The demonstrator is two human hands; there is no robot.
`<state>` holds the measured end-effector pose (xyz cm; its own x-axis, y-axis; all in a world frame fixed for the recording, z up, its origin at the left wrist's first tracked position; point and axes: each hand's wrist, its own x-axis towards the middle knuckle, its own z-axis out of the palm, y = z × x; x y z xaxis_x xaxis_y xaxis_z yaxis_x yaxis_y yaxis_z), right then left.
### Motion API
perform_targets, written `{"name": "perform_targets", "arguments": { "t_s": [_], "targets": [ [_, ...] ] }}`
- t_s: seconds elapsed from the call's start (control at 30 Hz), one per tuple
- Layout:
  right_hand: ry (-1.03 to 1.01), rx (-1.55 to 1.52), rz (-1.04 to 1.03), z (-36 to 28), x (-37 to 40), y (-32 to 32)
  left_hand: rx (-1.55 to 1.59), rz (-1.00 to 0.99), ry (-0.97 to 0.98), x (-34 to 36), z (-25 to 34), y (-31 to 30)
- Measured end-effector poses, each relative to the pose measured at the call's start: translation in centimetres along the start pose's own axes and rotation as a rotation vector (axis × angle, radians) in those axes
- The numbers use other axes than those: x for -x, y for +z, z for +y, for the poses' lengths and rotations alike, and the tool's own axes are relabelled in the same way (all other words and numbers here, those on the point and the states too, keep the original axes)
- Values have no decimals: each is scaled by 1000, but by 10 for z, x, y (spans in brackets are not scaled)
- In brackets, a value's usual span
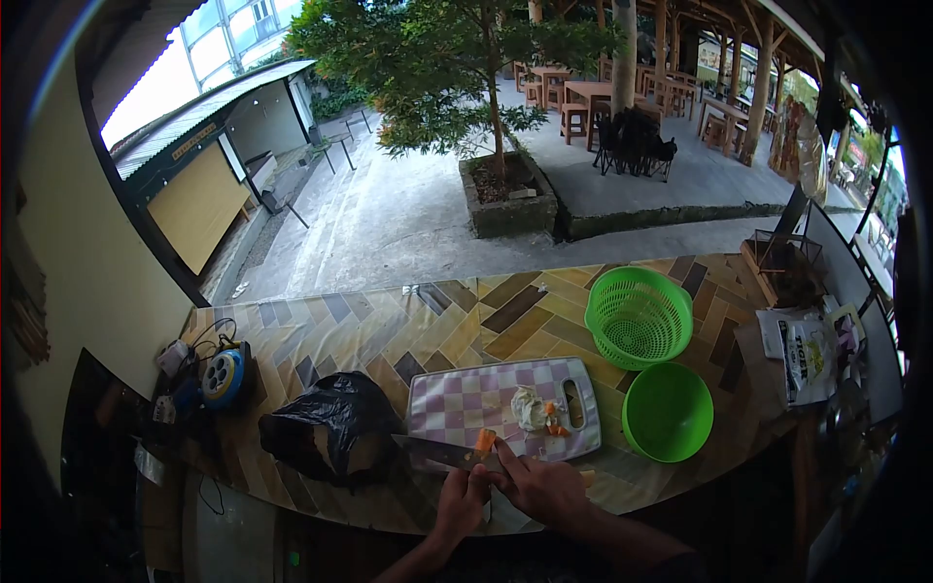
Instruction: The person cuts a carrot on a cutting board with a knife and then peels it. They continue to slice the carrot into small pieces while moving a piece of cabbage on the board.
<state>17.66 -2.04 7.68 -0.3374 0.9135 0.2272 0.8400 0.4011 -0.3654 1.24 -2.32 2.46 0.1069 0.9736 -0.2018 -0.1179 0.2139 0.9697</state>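
Note:
A knife [439, 453] lies level over the near edge of the checkered cutting board [452, 394], its blade pointing left. My right hand [541, 488] is closed around the handle end, with the index finger stretched forward. Just below the blade is my left hand [461, 503], its fingers curled and the thumb against the knife; what they grip is hidden. An orange piece [485, 440], which looks like carrot, is at the blade beside my right index fingertip. Small orange bits stick to the blade. Farther right on the board are a crumpled whitish scrap [528, 409] and orange scraps [555, 425].
Left of the board sits a black plastic bag [340, 418], with a blue cable reel [224, 377] beyond it. To the right are a green colander [639, 316] and a green bowl [668, 412]. Packets [803, 358] lie at the counter's right end.

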Motion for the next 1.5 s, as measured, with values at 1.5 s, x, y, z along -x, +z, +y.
{"name": "perform_targets", "arguments": {
  "t_s": [1.5],
  "targets": [
    [-24,-92,-20,3,-4,2,-16,-146,43,-5,-3,-13]
  ]
}}
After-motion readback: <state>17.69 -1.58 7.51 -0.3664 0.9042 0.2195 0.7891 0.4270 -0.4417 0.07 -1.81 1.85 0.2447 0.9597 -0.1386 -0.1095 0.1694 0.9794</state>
